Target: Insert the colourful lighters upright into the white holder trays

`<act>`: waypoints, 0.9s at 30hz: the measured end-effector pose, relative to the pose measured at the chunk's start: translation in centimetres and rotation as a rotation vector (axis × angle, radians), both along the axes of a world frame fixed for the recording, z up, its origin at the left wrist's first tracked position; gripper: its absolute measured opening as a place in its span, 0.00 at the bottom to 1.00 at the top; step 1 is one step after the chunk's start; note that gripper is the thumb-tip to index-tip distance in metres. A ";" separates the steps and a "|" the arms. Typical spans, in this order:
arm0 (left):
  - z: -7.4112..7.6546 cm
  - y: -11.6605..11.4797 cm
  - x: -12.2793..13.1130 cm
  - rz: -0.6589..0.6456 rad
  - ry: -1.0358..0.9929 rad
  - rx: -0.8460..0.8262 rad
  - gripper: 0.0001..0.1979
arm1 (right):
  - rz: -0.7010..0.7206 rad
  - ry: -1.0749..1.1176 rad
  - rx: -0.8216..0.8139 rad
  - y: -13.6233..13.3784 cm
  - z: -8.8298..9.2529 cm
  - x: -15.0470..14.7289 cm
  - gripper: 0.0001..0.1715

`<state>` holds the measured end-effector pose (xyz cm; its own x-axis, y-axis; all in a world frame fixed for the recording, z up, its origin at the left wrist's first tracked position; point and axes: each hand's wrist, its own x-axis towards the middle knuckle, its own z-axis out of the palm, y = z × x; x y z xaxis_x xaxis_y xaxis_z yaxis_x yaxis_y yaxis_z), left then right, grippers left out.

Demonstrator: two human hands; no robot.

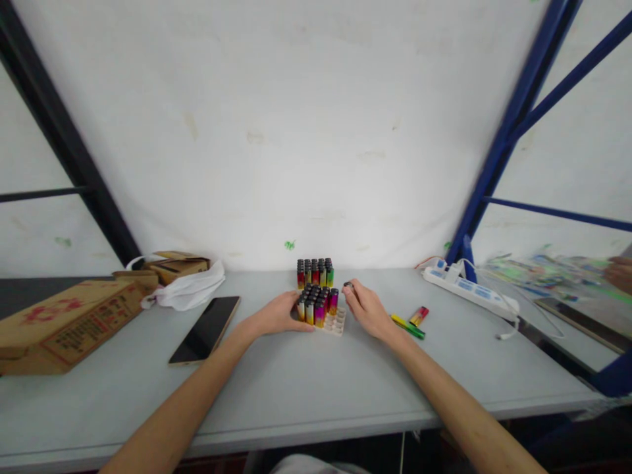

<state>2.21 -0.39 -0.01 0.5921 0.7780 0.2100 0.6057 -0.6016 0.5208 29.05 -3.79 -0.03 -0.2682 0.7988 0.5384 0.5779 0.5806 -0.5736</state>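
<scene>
A white tray [337,323] partly filled with upright colourful lighters [316,304] sits in the middle of the grey table [296,388]. My left hand [280,315] curls against the tray's left side. My right hand [364,307] is just right of the tray, fingers pinched on the dark cap of one lighter [348,286]. Behind stands a second block of lighters [315,272]. Two loose lighters lie right of my right hand, one yellow-green [407,326] and one red [419,316].
A phone [206,329] lies face up at left, beside cardboard boxes [69,322] and a white plastic bag [185,289]. A white power strip [469,289] lies at the right back. Another person's hand [619,273] shows at the far right edge.
</scene>
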 end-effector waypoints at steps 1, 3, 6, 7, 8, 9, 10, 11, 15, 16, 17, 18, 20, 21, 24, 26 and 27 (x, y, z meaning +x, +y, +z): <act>0.0 0.0 0.0 0.009 0.009 0.002 0.37 | 0.005 -0.049 0.041 -0.1 0.2 0.1 0.20; -0.1 0.0 0.0 0.029 0.025 0.003 0.37 | -0.009 -0.149 0.102 -0.3 0.4 0.4 0.22; -0.1 0.1 -0.1 0.033 0.026 0.004 0.37 | -0.031 -0.219 0.065 -0.2 0.4 0.6 0.24; -0.2 0.1 -0.1 0.025 0.024 0.004 0.37 | -0.025 -0.214 0.037 -0.2 0.3 0.6 0.25; -0.2 0.1 -0.1 0.018 0.024 0.007 0.37 | -0.014 -0.201 0.012 -0.1 0.2 0.6 0.25; -0.2 0.2 0.0 0.013 0.026 0.012 0.36 | -0.003 -0.187 -0.004 0.0 0.1 0.6 0.25; -0.2 0.2 0.0 0.011 0.031 0.019 0.36 | 0.005 -0.178 -0.013 0.1 0.0 0.6 0.25; -0.2 0.2 0.0 0.012 0.036 0.024 0.35 | 0.013 -0.179 -0.022 0.2 -0.1 0.6 0.25; -0.1 0.1 0.0 0.011 0.038 0.031 0.37 | 0.063 -0.257 -0.053 0.6 -0.7 0.3 0.24; 0.0 0.0 0.0 0.005 0.032 0.031 0.37 | 0.075 -0.287 -0.050 0.7 -0.8 0.2 0.23; 0.0 0.0 0.1 -0.005 0.023 0.031 0.37 | 0.083 -0.317 -0.041 0.7 -0.8 0.2 0.22; 0.1 0.0 0.1 -0.017 0.015 0.030 0.37 | 0.084 -0.344 -0.029 0.8 -0.7 0.1 0.22; 0.1 -0.1 0.1 -0.033 0.001 0.026 0.36 | 0.074 -0.392 -0.016 0.9 -0.5 0.0 0.20; 0.1 -0.1 0.1 -0.035 -0.003 0.024 0.36 | 0.068 -0.412 -0.022 0.9 -0.3 0.0 0.20; 0.1 0.0 0.1 -0.029 -0.001 0.025 0.37 | 0.060 -0.481 -0.056 0.7 0.1 0.0 0.20; 0.1 0.0 0.1 -0.025 0.004 0.027 0.38 | 0.035 -0.539 -0.069 0.4 0.3 -0.3 0.20; 0.1 0.0 0.1 -0.023 0.003 0.025 0.37 | 0.006 -0.572 -0.070 0.2 0.4 -0.4 0.19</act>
<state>2.34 -0.39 0.06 0.6105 0.7586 0.2276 0.5932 -0.6283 0.5034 28.60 -3.63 0.33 -0.5056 0.8251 0.2522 0.8043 0.5565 -0.2081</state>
